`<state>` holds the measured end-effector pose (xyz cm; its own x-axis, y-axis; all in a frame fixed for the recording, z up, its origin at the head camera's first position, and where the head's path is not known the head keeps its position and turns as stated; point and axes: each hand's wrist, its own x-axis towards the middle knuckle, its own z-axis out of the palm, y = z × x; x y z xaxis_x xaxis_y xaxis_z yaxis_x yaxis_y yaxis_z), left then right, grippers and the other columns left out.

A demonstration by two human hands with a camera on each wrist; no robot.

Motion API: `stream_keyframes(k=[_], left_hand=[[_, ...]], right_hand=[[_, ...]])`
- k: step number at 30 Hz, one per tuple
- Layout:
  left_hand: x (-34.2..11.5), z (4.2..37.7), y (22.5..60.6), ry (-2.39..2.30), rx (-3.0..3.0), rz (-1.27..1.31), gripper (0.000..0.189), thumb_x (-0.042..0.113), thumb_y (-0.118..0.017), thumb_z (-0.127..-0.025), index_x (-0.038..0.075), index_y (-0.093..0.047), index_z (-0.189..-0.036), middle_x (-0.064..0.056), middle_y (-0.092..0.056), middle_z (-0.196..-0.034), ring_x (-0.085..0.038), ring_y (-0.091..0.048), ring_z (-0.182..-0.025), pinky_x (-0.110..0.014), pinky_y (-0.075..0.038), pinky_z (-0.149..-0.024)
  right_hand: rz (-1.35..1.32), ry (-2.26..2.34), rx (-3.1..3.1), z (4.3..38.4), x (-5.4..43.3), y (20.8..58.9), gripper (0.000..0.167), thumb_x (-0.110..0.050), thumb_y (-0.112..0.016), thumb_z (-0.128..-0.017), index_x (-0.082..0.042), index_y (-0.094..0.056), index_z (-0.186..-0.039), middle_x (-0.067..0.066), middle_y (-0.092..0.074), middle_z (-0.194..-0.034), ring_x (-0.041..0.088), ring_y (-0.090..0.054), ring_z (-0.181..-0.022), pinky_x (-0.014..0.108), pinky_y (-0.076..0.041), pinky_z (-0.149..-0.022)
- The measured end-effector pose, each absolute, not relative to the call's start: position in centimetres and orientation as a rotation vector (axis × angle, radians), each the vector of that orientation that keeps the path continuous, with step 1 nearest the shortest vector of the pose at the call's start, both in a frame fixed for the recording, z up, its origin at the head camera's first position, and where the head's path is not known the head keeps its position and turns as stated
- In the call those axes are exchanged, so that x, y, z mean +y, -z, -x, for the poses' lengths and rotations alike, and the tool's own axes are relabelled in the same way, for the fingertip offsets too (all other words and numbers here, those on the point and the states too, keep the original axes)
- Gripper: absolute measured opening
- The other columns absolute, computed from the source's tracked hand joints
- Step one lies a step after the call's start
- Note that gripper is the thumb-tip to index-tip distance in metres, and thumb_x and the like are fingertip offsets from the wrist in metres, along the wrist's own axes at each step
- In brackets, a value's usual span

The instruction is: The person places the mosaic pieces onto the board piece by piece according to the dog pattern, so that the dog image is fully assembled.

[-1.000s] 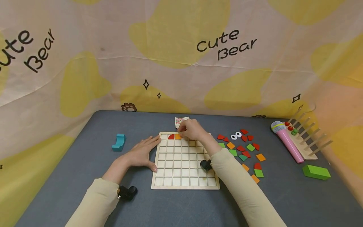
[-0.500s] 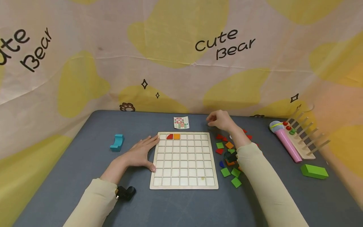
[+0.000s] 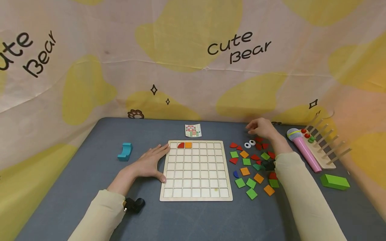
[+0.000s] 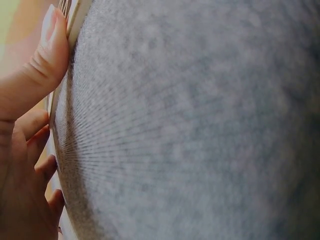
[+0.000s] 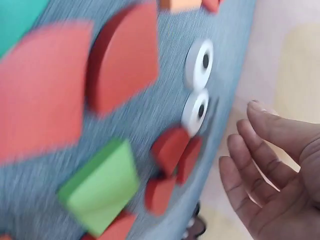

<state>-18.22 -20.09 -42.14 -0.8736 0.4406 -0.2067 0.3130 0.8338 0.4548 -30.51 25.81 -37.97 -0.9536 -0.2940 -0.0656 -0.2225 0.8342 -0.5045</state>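
Observation:
My left hand (image 3: 149, 163) lies along the left edge of a wooden grid board (image 3: 196, 174), thumb and fingers spread against its rim. In the left wrist view the thumb (image 4: 47, 55) touches that rim. A red quarter-circle tile (image 3: 181, 145) and an orange square tile (image 3: 188, 145) sit side by side in the board's top row. My right hand (image 3: 261, 128) hovers past the far end of the loose tiles, fingers loosely bent and holding nothing. Two white eye pieces (image 5: 199, 65) and several red tiles (image 5: 170, 150) lie close to it in the right wrist view.
A small patterned picture card (image 3: 193, 130) lies behind the board. Green squares (image 3: 251, 193), orange squares and a blue piece (image 3: 236, 174) spread to its right. Farther right are a pink microphone (image 3: 306, 150), a peg stand (image 3: 327, 150) and a green block (image 3: 334, 182). A teal curved block (image 3: 125, 151) stands left.
My right hand has left the top row of the board, where the orange tile now shows fully, and moved right over the loose tiles. My left hand stays at the board's edge.

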Motion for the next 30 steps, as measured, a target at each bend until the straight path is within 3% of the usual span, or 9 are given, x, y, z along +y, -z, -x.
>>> stream_keyframes(k=[15, 30], left_hand=[[-20.2, 18.2, 42.2, -0.602, 2.710, -0.596, 0.128, 0.057, -0.088, -0.058, 0.007, -0.024, -0.157, -0.012, -0.017, -0.168, -0.042, -0.013, -0.154, -0.066, -0.013, -0.122], [-20.2, 18.3, 42.2, -0.588, 2.711, -0.567, 0.129, 0.059, -0.088, -0.058, 0.009, -0.023, -0.158, -0.010, -0.016, -0.168, -0.041, -0.013, -0.155, -0.065, -0.014, -0.122]], right_hand=[[0.347, 0.698, 2.710, 30.4, 30.0, 38.1, 0.030, -0.014, -0.076, -0.084, 0.004, -0.070, -0.107, 0.010, -0.068, -0.085, 0.014, -0.055, -0.075, 0.025, -0.045, -0.068], [0.349, 0.647, 2.744, 29.9, 29.6, 38.5, 0.024, -0.013, -0.076, -0.083, 0.001, -0.071, -0.101, 0.008, -0.064, -0.083, 0.014, -0.053, -0.075, 0.026, -0.043, -0.067]])
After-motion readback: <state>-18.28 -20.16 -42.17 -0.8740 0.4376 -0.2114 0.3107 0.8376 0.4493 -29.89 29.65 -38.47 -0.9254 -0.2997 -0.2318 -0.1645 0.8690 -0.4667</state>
